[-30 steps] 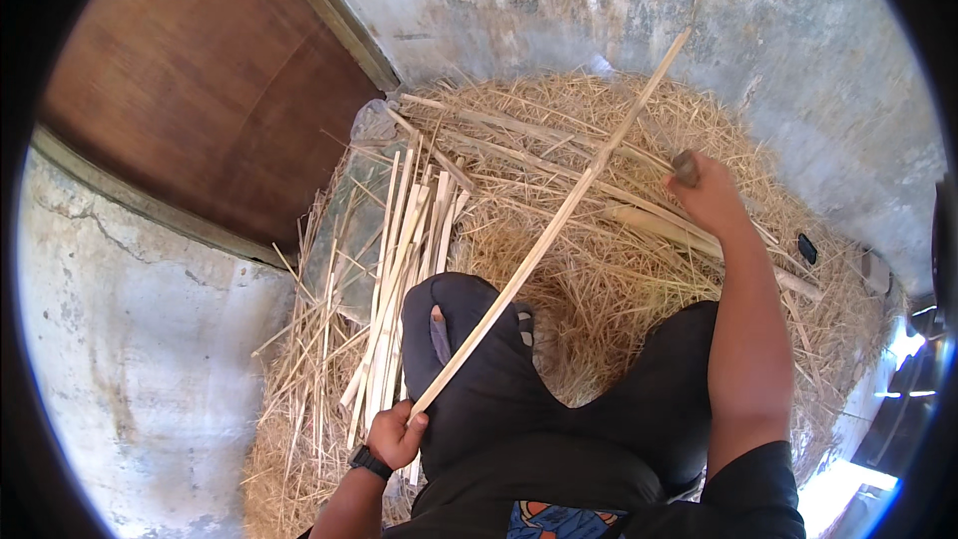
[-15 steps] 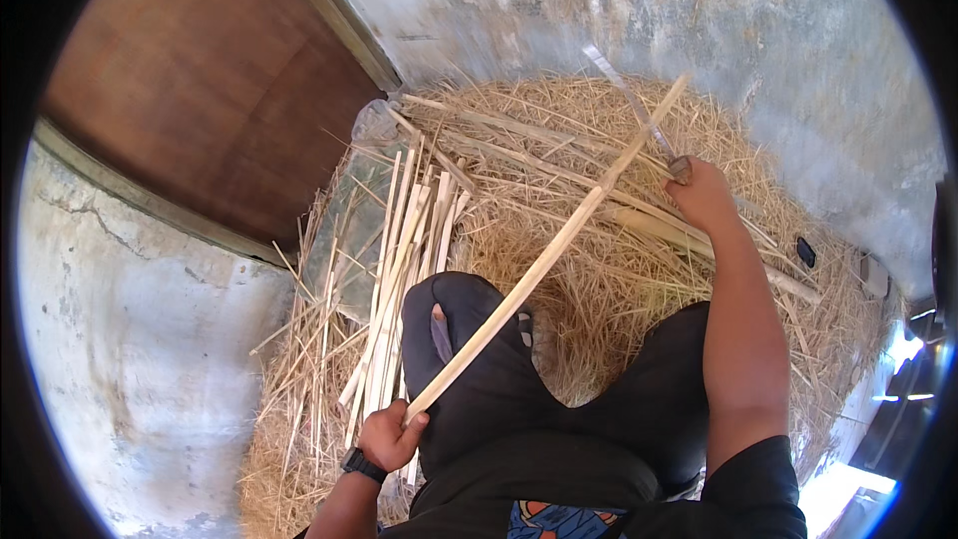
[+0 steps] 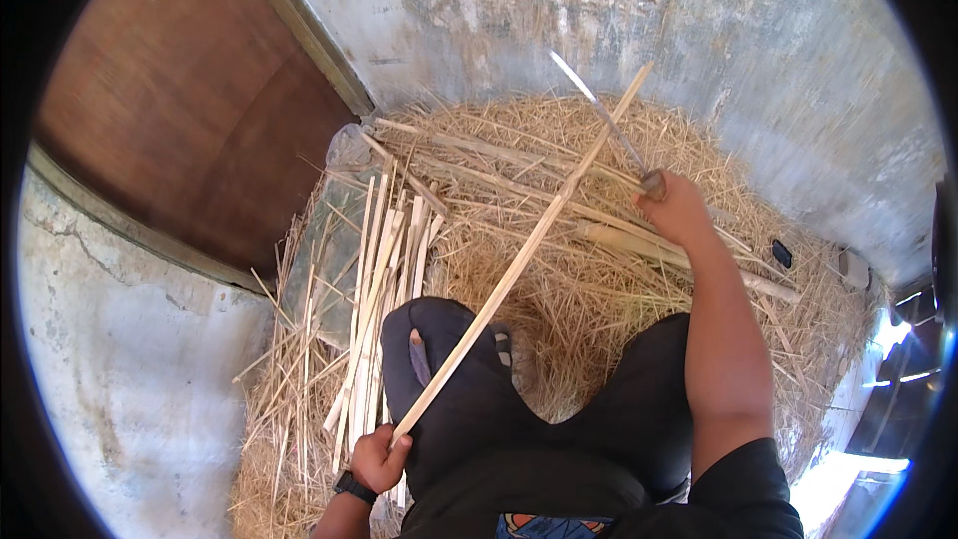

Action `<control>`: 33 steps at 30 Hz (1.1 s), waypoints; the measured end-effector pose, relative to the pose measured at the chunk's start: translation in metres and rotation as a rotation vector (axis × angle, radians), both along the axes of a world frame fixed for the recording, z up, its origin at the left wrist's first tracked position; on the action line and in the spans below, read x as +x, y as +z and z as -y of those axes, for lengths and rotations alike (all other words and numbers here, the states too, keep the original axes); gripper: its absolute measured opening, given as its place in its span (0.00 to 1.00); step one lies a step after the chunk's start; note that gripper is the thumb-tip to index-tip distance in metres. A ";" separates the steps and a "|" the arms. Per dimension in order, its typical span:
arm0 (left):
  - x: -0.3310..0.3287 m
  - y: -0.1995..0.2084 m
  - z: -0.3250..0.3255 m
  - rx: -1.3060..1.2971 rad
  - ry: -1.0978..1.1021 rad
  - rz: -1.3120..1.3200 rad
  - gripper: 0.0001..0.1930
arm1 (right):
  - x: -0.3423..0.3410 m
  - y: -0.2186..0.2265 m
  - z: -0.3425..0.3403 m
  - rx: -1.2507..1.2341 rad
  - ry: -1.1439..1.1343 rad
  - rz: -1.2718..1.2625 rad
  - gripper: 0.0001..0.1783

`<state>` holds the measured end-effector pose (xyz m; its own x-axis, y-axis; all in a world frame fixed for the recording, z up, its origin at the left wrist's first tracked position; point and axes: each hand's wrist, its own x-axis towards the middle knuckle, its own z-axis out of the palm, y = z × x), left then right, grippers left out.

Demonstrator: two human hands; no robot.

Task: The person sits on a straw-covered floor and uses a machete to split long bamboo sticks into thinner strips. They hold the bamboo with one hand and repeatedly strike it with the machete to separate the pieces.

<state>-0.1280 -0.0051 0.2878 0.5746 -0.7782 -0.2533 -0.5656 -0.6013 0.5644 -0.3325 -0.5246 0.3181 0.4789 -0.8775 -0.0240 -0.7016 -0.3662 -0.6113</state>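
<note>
My left hand [image 3: 379, 459], with a dark watch at the wrist, is closed around the near end of a long pale bamboo strip [image 3: 499, 289]. The strip slants away over my left thigh, its far end raised toward the wall. In my right hand [image 3: 681, 208] is the handle of a long-bladed knife [image 3: 624, 143], its narrow blade pointing up and left. Blade and strip cross near the strip's far end; whether they touch I cannot tell. Beside my left leg lies a bundle of split bamboo strips [image 3: 374, 279].
Straw and shavings [image 3: 559, 349] cover the floor. Bamboo poles [image 3: 689, 255] lie across it beyond my knees. A dark phone-like object [image 3: 781, 254] rests at the right. A weathered wall [image 3: 599, 20] rises behind, and a brown door panel [image 3: 190, 110] stands at the left.
The whole view has shifted, carrying the scene left and down. Against the floor, the strip's far end and the knife's tip have risen slightly. Both hands keep their hold.
</note>
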 end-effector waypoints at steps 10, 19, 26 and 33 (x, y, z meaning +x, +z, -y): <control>-0.007 -0.008 -0.003 -0.027 0.034 0.099 0.26 | 0.032 -0.011 -0.047 -0.141 0.485 -0.090 0.12; -0.023 -0.011 0.000 -0.010 0.104 0.279 0.25 | 0.017 0.003 -0.053 -0.145 0.483 -0.080 0.15; -0.007 -0.015 -0.002 -0.064 0.019 0.132 0.24 | -0.003 0.008 -0.017 0.001 0.214 0.017 0.16; 0.027 -0.013 -0.013 -0.016 0.156 -0.750 0.27 | 0.007 -0.016 -0.034 -0.093 0.403 -0.013 0.21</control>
